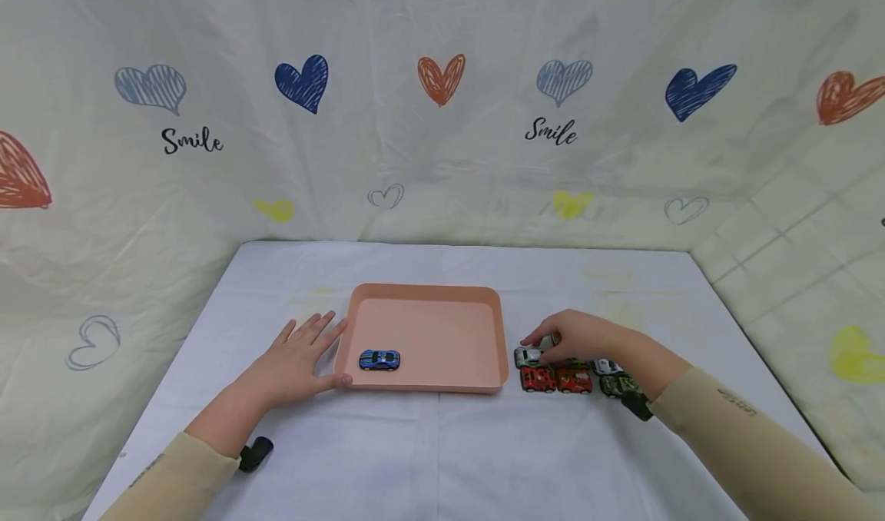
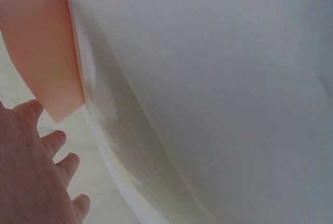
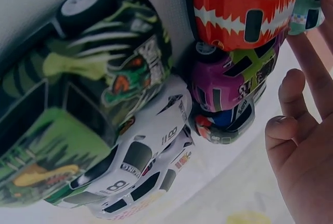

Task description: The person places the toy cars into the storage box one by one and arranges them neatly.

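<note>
My left hand (image 1: 293,363) lies at the left side of a pink tray (image 1: 429,295), fingers spread and straight, the thumb touching the near left corner. In the left wrist view, fingertips of that hand (image 2: 31,169) meet the tray's wall (image 2: 44,47). Inside the tray sits a blue toy car (image 1: 379,360). Right of the tray, my right hand (image 1: 577,335) pinches a pale green toy car (image 1: 528,356) between thumb and forefinger; the car still appears in its group. Just in front are two red toy cars (image 1: 538,379). The right wrist view shows a purple-and-green toy car (image 3: 229,76) behind a red one.
Under my right wrist stand more toy cars, among them a dark green one (image 3: 130,52) and a white one (image 3: 135,156). A white cloth (image 1: 435,452) covers the table, and a sheet (image 1: 442,152) printed with hearts hangs behind it.
</note>
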